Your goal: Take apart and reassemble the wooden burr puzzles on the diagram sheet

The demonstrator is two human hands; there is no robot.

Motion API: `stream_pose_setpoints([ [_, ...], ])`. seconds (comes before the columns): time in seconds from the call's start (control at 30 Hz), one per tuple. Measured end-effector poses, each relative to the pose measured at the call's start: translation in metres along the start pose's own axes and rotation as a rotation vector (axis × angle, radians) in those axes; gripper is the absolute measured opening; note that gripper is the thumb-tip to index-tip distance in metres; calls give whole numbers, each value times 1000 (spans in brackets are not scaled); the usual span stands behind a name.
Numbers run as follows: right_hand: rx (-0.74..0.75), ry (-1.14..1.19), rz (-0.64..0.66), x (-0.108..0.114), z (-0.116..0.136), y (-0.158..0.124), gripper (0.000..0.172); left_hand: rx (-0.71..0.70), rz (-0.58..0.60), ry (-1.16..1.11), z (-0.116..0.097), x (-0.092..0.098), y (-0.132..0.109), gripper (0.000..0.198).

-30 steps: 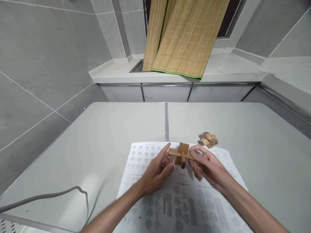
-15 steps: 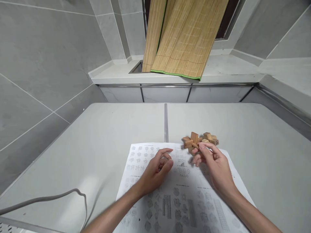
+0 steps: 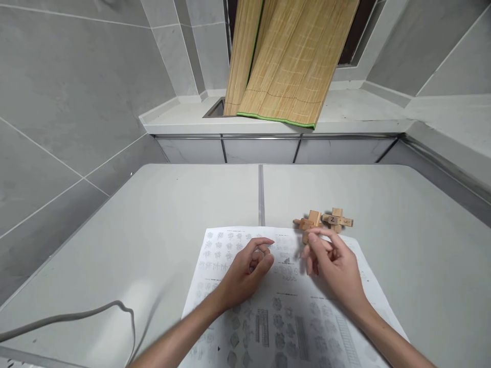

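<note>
From where I stand, the work looks to be at the moment of handling the reddish wooden puzzle, which sits at the far edge of the printed paper, to the right of its middle. The right hand is right at its near side, fingers bent, thumb and forefinger close to the lower block. I can't tell whether they pinch it or only rest beside it, so setting down and picking up both seem possible to me. The left hand is loosely curled over the paper, holding nothing, forefinger reaching out.

Just right of the reddish one is a paler wooden puzzle, bearing a dark mark like a Z, on the white surface. With the two so near, the next move, I'd judge, calls for a light touch: fingers kept clear of the paler blocks, whether the right hand lets go or takes hold.
</note>
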State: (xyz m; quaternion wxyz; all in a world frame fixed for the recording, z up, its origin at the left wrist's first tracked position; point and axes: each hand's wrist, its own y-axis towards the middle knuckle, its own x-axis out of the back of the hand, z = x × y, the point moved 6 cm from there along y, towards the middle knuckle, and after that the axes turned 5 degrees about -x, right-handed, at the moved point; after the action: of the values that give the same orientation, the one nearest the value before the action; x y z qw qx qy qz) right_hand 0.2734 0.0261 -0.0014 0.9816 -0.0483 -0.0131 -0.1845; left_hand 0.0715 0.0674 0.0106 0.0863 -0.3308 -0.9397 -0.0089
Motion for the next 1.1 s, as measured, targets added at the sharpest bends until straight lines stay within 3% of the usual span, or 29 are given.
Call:
stream_pose_setpoints([
  [0.17, 68, -271, 331, -22, -5, -8, 33, -8, -14, 40, -1, -1, 2, 42],
  [0.27, 104, -391, 376, -27, -9, -6, 34, -17, -23, 45, 0, -1, 2, 41],
  [0.6, -7, -258, 182, -11, -17, 11, 33, 8, -26, 64, 3, -1, 2, 41],
  [0.83, -52, -295, 148, -10, -12, 9, 37, 17, -18, 91, 5, 0, 2, 41],
  [0.97, 77, -339, 107, -4, -3, 9, 42, 10, -30, 103, 3, 0, 4, 37],
  [1.1, 314, -397, -140, 22, 14, 13, 54, 32, -42, 87, 3, 3, 4, 36],
])
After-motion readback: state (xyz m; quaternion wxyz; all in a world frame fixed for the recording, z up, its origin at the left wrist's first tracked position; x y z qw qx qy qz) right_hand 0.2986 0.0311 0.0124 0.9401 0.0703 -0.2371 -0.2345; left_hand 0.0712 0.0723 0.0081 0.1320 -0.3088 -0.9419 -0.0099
